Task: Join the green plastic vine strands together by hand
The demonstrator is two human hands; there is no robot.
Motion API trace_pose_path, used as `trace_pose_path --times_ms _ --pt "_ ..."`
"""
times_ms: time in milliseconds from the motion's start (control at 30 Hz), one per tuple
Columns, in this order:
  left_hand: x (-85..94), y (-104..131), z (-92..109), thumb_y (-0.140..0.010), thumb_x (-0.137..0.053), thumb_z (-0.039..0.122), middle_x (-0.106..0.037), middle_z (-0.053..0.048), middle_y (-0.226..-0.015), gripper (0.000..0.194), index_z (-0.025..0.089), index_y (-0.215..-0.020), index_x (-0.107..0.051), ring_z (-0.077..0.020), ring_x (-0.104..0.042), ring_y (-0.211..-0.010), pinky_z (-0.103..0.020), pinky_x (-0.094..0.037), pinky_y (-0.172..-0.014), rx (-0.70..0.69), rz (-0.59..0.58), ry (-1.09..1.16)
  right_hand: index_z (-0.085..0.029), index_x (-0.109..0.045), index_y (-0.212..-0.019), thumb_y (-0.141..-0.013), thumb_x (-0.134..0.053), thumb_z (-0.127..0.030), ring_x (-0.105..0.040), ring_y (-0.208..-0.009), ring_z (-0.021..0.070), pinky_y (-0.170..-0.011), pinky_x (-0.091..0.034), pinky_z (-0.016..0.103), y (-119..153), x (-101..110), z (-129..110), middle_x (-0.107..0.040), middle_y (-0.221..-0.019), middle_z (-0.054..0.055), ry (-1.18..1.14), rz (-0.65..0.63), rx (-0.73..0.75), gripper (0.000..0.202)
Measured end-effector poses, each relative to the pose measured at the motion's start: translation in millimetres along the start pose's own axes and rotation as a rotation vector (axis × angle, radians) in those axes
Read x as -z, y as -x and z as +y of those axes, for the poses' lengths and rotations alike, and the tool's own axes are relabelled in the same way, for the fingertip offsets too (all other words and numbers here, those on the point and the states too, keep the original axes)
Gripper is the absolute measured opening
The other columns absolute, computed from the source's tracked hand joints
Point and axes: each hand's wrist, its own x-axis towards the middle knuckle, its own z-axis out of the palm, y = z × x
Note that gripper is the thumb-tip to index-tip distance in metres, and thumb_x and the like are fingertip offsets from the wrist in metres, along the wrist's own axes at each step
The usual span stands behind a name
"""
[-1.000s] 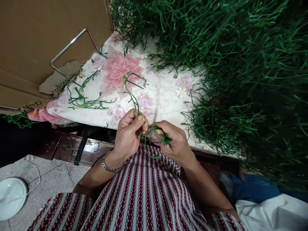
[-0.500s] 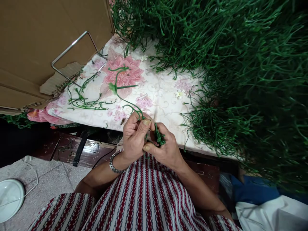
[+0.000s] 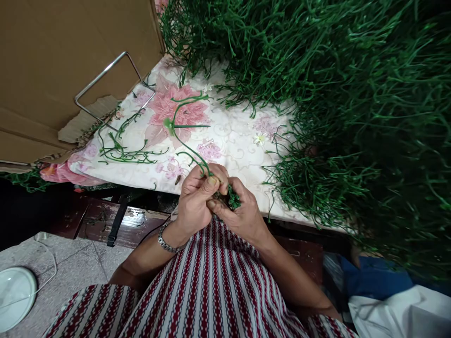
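My left hand (image 3: 196, 199) is closed, thumb pressed over the end of a thin green plastic stem (image 3: 190, 148). This stem curves up and away over the cloth, with a small lighter green knob, a straight spike and a forked tip. Close beside it, my right hand (image 3: 241, 216) is curled around a small clump of green plastic sprigs (image 3: 233, 199), which shows between thumb and forefinger. The fingertips of both hands nearly meet above my lap; what lies between them is partly hidden.
A large heap of green plastic stems (image 3: 317, 84) covers the right and far side of the flowered cloth (image 3: 239, 141). Several loose sprigs (image 3: 130, 154) lie at left, near a bent metal wire frame (image 3: 102, 75) against a cardboard box (image 3: 70, 42). A white round object (image 3: 16, 298) is on the floor.
The held stem's far end has swung slightly right and its forked tip has risen a little. My right thumb has moved up closer to the left fingers, and the clump is tucked deeper in my hand.
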Motion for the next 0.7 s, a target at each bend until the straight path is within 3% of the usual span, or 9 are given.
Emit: trace_pose_path --times_ms 133,333,500,700 --pt "3.8 -2.3 5.7 -0.081 -0.056 0.024 -0.049 0.001 -0.057 0.015 0.017 -0.068 -0.053 -0.0106 -0.045 -0.059 -0.025 -0.04 -0.064 0.028 0.072 -0.012 -0.019 -0.045 -0.073 -0.079 -0.056 -0.017 -0.043 -0.068 0.0109 -0.062 -0.036 0.025 0.1 6.4 4.9 -0.041 -0.072 -0.001 0.073 -0.008 0.092 0.012" --pt "4.0 -3.4 15.3 -0.081 -0.057 0.025 -0.049 0.002 -0.057 0.016 0.017 -0.068 -0.052 -0.0112 -0.051 -0.064 -0.031 -0.047 -0.076 0.127 0.091 0.097 -0.018 -0.051 -0.085 -0.084 -0.051 -0.019 -0.051 -0.078 0.0135 -0.07 -0.042 0.027 0.7 7.9 7.8 -0.051 -0.081 0.002 -0.085 -0.063 0.17 0.001" --pt "-0.6 -3.0 13.3 -0.08 -0.058 0.027 -0.048 0.002 -0.058 0.017 0.018 -0.068 -0.05 -0.0143 -0.056 -0.079 -0.035 -0.048 -0.084 0.2 0.134 0.128 -0.02 -0.05 -0.101 -0.084 -0.054 -0.025 -0.053 -0.077 0.0136 -0.071 -0.045 0.028 2.2 -3.1 6.9 -0.055 -0.085 0.002 -0.06 0.055 0.116 0.018" --pt "-1.0 -2.4 11.3 -0.079 -0.06 0.026 -0.047 0.002 -0.057 0.021 0.018 -0.064 -0.048 -0.0142 -0.058 -0.077 -0.032 -0.049 -0.08 0.241 0.111 0.193 -0.019 -0.052 -0.082 -0.084 -0.054 -0.023 -0.05 -0.077 0.0148 -0.07 -0.043 0.029 -0.8 -4.9 11.5 -0.051 -0.077 0.002 -0.067 0.181 0.186 0.005"
